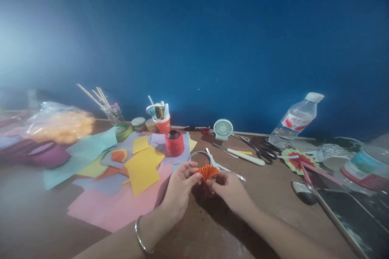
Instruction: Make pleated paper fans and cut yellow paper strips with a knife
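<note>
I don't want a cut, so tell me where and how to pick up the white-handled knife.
The knife is probably best gripped around the middle of its white handle, coming from above on the near side. The slim handle slants toward the near right, while the blade points left and away.

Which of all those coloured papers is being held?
The pleated orange paper, between the left hand and right hand. The orange scraps, large yellow sheet and pink sheet lie to the left, in neither hand.
</note>
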A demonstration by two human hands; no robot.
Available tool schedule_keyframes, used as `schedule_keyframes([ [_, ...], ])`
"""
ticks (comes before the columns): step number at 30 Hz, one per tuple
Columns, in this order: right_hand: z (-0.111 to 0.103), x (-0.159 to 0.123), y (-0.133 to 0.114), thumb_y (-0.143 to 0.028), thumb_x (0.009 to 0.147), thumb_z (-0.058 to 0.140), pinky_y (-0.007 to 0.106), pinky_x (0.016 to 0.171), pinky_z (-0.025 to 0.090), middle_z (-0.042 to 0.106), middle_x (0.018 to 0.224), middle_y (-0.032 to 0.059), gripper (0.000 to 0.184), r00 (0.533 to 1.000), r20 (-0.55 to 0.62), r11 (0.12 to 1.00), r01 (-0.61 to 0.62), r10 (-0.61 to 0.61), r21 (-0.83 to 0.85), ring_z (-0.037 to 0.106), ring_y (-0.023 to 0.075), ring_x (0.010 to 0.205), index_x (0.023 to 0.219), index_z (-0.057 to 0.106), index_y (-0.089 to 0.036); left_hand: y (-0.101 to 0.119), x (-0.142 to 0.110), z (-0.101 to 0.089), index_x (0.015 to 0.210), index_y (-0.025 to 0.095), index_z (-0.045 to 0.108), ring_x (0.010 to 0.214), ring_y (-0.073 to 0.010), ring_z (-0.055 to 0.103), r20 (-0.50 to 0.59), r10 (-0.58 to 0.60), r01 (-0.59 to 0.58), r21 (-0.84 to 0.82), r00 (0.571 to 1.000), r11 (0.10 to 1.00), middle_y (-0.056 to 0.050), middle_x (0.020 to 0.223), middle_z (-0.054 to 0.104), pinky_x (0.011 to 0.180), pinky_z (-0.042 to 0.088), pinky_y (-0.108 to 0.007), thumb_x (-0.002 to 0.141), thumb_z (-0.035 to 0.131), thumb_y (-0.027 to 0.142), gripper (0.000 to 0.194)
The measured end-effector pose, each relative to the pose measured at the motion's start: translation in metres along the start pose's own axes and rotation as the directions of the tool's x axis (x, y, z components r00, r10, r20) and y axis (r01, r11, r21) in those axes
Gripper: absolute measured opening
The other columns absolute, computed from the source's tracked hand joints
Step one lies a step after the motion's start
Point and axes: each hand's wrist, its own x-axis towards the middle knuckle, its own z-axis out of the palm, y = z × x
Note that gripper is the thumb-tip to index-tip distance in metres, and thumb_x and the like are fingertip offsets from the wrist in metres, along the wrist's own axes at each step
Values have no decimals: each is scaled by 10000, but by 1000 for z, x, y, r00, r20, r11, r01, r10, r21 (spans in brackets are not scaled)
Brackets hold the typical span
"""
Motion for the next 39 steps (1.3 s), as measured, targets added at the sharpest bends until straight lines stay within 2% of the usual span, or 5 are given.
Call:
schedule_keyframes([
  [5,2,-4,2,-269,726,591,237,536,408,596,567,-24,129,997,64,999,41,-40,-9,523,123,526,731,647,-152,2,-1,-1,828,164,624,687,-150,596,31,94,-99,238,995,966,-10,760,652,645,457,-246,640,690,144,200],
  [10,-1,-3,4,-257,682,654,254,639,451,644,727,1,167,997,26,998,70,-70,-3,580,164,683,817,644,-159,1,0,-2,812,157,634,665,-166,596,58,70,-85,329,996,941,-18,734,655,602,467,-260,678,671,200,146],
  [16,-5,0,6,-247,686,658,238,563,448,624,681,0,121,998,22,994,48,-50,103,563,141,615,759,624,-156,0,-1,0,831,149,616,555,-105,529,28,57,-63,290,998,955,7,681,613,520,419,-211,717,648,228,142],
  [35,0,1,10,-264,631,751,212,564,433,643,665,-2,213,998,-25,941,-41,52,336,550,110,585,781,660,-143,-6,-1,3,941,192,485,644,-108,556,-3,60,-59,165,998,985,10,797,585,580,460,-221,706,657,166,293],
  [39,1,1,8,-231,648,744,216,631,460,670,770,22,262,993,-1,853,-98,115,513,584,109,646,885,664,-154,0,-4,4,824,203,457,720,-120,569,103,137,-148,104,985,984,23,782,564,667,480,-251,744,610,133,186],
])
